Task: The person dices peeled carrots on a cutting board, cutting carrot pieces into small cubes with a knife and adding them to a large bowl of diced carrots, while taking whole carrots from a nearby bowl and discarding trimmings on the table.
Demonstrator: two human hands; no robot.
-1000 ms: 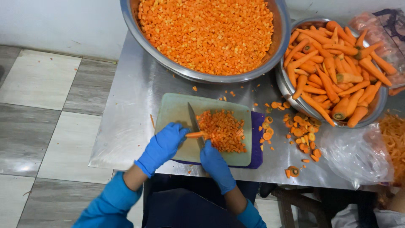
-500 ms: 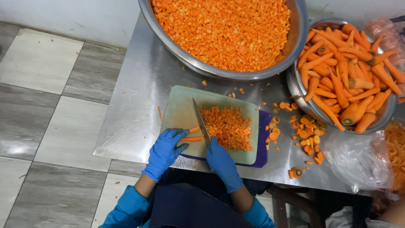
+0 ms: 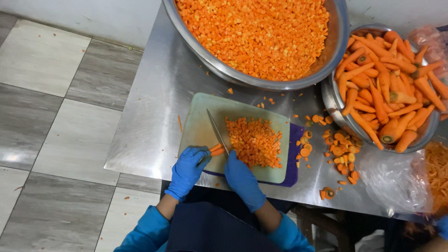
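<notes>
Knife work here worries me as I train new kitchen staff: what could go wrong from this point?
The left hand pins short carrot sticks right beside the knife, so a slip could nick the gloved fingers. The diced carrot pile crowds the cutting board, so pieces may spill to join the scraps on the steel table.

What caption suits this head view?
Gloved right hand knifes carrot sticks held by left hand on a cutting board.

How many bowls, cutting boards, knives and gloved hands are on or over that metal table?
Steel bowls: 2 (diced carrot bowl, whole carrot bowl)
Cutting boards: 2 (green board, purple board)
Knives: 1 (knife)
Gloved hands: 2 (left hand, right hand)
Total: 7
</notes>
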